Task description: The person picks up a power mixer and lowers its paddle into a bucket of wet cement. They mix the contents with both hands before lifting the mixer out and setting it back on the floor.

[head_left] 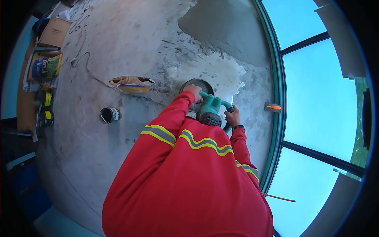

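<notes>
A green power mixer (211, 108) is held upright in front of my chest, over a round dark bucket (202, 83) on the floor. My left hand (193, 91) is wrapped round its left handle. Round the right handle my right hand (233, 117) is closed, with a dark watch at the wrist. The mixer's body hides its lower end and part of the bucket. Grey material shows inside the bucket.
An open paper bag (133, 85) and a small dark pail (109, 115) stand to the left. Wet grey screed (229, 29) covers the floor ahead. A trowel (273, 107) rests by the window frame. A cable (90, 70) trails at left.
</notes>
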Demonstrator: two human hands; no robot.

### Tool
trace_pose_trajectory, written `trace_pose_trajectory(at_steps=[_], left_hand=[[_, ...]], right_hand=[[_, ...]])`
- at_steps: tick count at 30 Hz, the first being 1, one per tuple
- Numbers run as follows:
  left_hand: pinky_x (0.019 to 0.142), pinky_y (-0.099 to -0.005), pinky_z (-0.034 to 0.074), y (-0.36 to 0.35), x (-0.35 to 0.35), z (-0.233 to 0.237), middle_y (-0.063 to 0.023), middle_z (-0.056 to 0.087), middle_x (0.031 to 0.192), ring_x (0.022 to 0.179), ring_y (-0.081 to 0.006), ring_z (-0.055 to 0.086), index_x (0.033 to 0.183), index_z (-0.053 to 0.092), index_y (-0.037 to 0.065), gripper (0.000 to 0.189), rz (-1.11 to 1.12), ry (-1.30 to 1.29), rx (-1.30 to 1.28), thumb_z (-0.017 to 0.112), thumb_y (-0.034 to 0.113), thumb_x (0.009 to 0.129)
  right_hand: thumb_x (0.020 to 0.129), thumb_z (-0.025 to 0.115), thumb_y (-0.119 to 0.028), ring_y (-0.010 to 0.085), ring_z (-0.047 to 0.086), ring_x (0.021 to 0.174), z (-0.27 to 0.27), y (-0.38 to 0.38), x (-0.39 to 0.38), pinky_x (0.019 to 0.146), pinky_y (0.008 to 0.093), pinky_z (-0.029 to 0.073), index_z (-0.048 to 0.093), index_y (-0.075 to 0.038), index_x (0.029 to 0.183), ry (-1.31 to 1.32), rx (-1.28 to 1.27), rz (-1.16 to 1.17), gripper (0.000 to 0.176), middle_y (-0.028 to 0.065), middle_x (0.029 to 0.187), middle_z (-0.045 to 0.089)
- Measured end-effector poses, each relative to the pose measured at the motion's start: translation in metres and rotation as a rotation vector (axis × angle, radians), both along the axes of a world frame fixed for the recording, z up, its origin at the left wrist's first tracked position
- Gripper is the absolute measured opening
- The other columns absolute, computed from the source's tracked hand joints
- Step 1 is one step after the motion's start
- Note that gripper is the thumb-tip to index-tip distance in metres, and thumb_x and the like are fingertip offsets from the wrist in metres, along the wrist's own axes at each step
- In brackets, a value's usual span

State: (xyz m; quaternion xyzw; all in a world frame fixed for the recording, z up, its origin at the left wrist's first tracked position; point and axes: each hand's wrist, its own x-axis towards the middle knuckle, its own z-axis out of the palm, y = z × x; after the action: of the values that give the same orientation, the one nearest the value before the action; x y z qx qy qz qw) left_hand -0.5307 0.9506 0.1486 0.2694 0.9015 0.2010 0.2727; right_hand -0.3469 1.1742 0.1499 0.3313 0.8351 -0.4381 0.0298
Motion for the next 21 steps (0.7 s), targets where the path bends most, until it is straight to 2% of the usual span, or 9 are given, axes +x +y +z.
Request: trace_pose_trajectory(at_steps=[3,6,9,13,15,21], left_hand=[[0.08,-0.0451,0.052,-0.004,0.0,0.009,-0.0125,0.068,0.094,0.091,-0.0331,0.065,0.094,0.069,0.02,0.025,0.011,-0.013,-0.012,0.066,0.026,0.069],[0.082,-0.0438,0.052,-0.007,0.0,0.015,-0.012,0.069,0.096,0.093,-0.0313,0.065,0.094,0.07,0.019,0.024,0.003,-0.012,-0.052,0.068,0.025,0.071],[0.081,-0.0442,0.052,-0.004,-0.003,0.007,-0.0116,0.069,0.096,0.093,-0.0319,0.065,0.096,0.069,0.02,0.026,-0.009,-0.002,-0.056,0.067,0.027,0.072],[0.081,-0.0446,0.052,-0.004,-0.002,-0.001,-0.0115,0.068,0.095,0.092,-0.0325,0.065,0.097,0.069,0.021,0.026,0.002,0.003,-0.031,0.067,0.03,0.073],[0.083,-0.0436,0.052,-0.002,-0.003,0.003,-0.0112,0.068,0.098,0.096,-0.0308,0.064,0.098,0.069,0.021,0.025,0.008,-0.035,-0.055,0.067,0.025,0.073],[0.084,-0.0425,0.051,-0.004,-0.003,0.01,-0.0108,0.068,0.1,0.098,-0.0301,0.064,0.097,0.069,0.02,0.024,0.028,-0.062,-0.062,0.068,0.024,0.073]], right_hand=[[0.063,0.066,-0.018,0.0283,0.063,0.064,-0.006,0.002,-0.003,0.061,0.0389,0.049,0.06,0.0,0.086,0.009,0.012,0.014,0.031,0.0152,0.068,0.062],[0.066,0.064,-0.011,0.0197,0.059,0.055,-0.01,0.003,-0.006,0.051,0.034,0.048,0.057,0.001,0.088,0.019,-0.01,0.042,0.026,0.0088,0.064,0.058],[0.065,0.065,-0.012,0.0201,0.059,0.054,-0.011,0.004,-0.007,0.051,0.0343,0.048,0.057,0.001,0.086,0.042,0.091,0.078,0.025,0.0091,0.064,0.058],[0.065,0.066,-0.013,0.0209,0.059,0.054,-0.006,0.002,-0.008,0.053,0.0354,0.048,0.057,0.001,0.084,0.018,0.034,0.053,0.026,0.0098,0.065,0.058],[0.064,0.067,-0.013,0.0209,0.059,0.054,-0.009,0.003,-0.007,0.052,0.0355,0.048,0.056,0.001,0.084,0.048,0.084,0.069,0.026,0.0099,0.065,0.058],[0.064,0.067,-0.014,0.0215,0.06,0.057,0.002,0.0,-0.01,0.053,0.0357,0.048,0.056,0.001,0.084,-0.025,-0.04,0.021,0.027,0.0099,0.066,0.058]])
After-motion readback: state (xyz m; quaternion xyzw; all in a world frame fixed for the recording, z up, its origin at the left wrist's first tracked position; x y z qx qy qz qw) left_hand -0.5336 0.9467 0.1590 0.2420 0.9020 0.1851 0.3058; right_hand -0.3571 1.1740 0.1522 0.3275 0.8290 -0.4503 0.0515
